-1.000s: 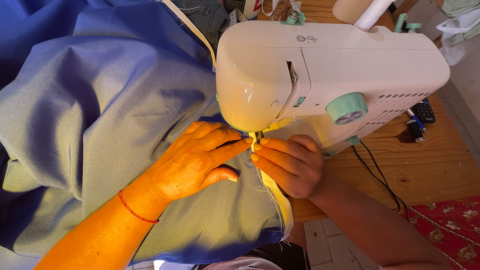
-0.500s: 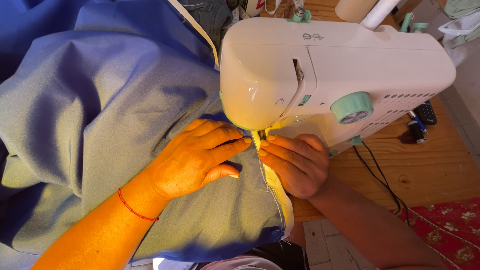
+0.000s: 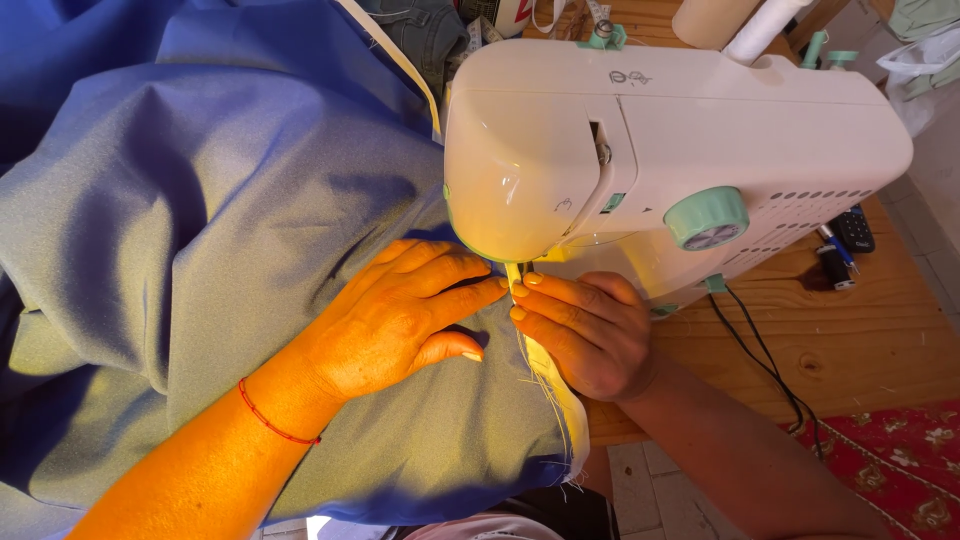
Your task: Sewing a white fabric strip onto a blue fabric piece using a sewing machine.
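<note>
A large blue fabric (image 3: 210, 230) spreads over the left side and runs under the head of a white sewing machine (image 3: 660, 140). My left hand (image 3: 400, 320), a red thread around its wrist, lies flat on the cloth with fingers pointing at the needle area. My right hand (image 3: 585, 330) presses its fingertips on a pale yellow strip (image 3: 545, 370) along the fabric's edge, just in front of the machine's foot. The needle itself is hidden under the machine head.
The machine stands on a wooden table (image 3: 850, 340) and has a mint green dial (image 3: 707, 217). A black cable (image 3: 760, 350) trails off its right side. Small dark objects (image 3: 845, 240) lie at the far right. A red patterned rug (image 3: 890, 460) shows below.
Both hands stay on the fabric by the foot with hardly any shift. The view has drifted slightly.
</note>
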